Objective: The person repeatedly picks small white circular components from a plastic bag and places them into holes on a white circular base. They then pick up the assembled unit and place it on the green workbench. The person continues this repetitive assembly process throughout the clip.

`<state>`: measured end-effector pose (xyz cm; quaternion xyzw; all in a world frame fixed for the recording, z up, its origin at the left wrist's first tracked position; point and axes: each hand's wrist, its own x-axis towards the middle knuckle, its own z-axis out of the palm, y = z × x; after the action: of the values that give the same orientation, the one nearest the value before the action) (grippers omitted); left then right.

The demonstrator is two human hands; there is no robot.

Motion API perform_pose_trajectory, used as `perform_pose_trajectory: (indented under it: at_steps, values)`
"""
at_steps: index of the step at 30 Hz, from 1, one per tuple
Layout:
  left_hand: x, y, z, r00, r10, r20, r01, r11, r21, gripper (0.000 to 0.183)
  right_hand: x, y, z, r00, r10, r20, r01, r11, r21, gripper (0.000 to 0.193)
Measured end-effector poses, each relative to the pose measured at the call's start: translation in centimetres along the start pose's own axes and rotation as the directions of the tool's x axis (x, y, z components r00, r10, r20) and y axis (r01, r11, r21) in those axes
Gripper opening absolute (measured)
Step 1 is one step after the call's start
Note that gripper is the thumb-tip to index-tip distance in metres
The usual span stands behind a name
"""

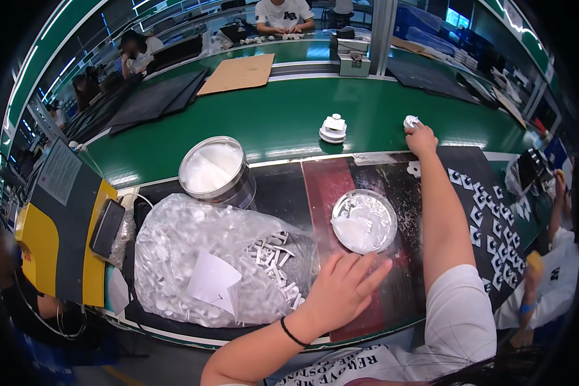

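Note:
My right arm stretches far forward over the green surface, and my right hand (422,141) is closed on a small white part (410,120) whose shape is mostly hidden by the fingers. My left hand (344,289) is open, its fingers spread just in front of a shallow round metal tin (393,222). White grease-like paste (360,231) lies in that tin. To the left of my right hand, a stacked white plastic assembly (332,130) stands on the green surface. A clear plastic bag (174,257) full of small white T-shaped parts (278,257) lies left of my left hand.
Behind the bag stands a metal can (243,186) with white contents. A yellow and grey machine (64,238) is at the left edge. Rows of white parts (495,219) cover a black mat on the right. Cardboard (238,74) lies farther back. Other people work across and at right.

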<state>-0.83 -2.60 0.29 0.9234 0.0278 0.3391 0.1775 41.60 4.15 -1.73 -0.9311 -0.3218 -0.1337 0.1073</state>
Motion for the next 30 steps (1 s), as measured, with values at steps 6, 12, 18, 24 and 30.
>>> perform_pose_trajectory:
  at_steps: [6,12,18,24,30]
  values:
    - [-0.4,-0.1,-0.3,0.999,-0.015,0.032,0.014,0.999,0.049,0.059,0.9,-1.9,-0.2,0.983,0.000,0.183,-0.006,0.999,0.034,0.033]
    - [-0.3,0.0,0.1,0.999,-0.019,0.043,0.017,0.999,0.049,0.058,1.3,-0.8,-1.2,0.991,-0.124,-0.054,0.134,0.856,0.500,0.025]
    - [-0.4,0.2,0.2,0.999,-0.039,-0.001,0.039,0.995,-0.088,0.062,-9.2,-4.0,-10.6,0.954,-0.253,0.163,-0.084,0.299,0.950,0.021]
    - [-0.8,0.2,0.8,0.987,-0.101,-0.124,0.081,0.984,-0.156,0.086,-25.5,-0.9,-13.4,0.779,-0.478,0.405,-0.480,-0.041,0.876,0.018]
    - [-1.2,1.9,1.2,0.959,-0.143,0.243,0.245,0.849,-0.469,0.111,-35.4,1.2,-13.0,0.664,-0.456,0.592,-0.715,-0.157,0.681,0.013]
